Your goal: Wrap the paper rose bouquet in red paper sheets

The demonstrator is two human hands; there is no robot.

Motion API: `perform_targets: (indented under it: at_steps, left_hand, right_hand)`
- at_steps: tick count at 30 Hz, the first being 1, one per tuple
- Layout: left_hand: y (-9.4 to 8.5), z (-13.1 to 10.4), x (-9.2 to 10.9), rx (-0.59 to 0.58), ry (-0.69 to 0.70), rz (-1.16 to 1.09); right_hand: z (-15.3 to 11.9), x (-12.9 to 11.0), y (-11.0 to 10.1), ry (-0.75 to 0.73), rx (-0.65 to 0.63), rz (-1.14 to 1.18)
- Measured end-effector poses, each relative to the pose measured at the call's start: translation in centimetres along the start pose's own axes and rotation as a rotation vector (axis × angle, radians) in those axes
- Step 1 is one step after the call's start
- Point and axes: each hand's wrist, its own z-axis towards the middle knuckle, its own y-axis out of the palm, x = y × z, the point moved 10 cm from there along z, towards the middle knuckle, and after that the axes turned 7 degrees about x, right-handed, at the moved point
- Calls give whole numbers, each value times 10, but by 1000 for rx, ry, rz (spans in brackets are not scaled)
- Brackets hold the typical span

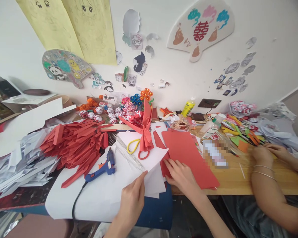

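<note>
My left hand (132, 195) is closed in a pinch on the lower edge of a white paper sheet (154, 167), whose right corner is lifted. To its right, my right hand (180, 173) lies with fingers spread on the red paper (186, 155), beside the white sheet's raised corner. Thin wires (129, 153) rest on the white paper. Just behind them are yellow and red scissor handles (133, 146) and a folded red paper piece (146, 129). A blue glue gun (101, 168) lies left of my left hand.
Piles of red strips (76, 142) and white strips (22, 165) cover the left side. Paper flowers (129, 107) and a yellow bottle (188, 107) stand at the back. At the right, another person's hands (265, 153) work near colored paper pieces (238, 132).
</note>
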Motion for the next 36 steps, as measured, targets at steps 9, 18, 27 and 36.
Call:
perform_targets:
  at_steps: [9, 18, 27, 36]
  left_hand:
    - [-3, -4, -4, 28, -31, -23]
    - [-5, -7, -7, 83, -52, -15]
    - [-7, -11, -8, 132, -42, -35]
    - [-7, -15, -12, 143, -67, -75]
  right_hand:
    - [-7, -22, -14, -12, 194, -239]
    - [-26, -25, -38, 8, 430, -104]
    - [-42, 46, -117, 432, 749, 473]
    - [-117, 166, -26, 1356, 1081, 1147]
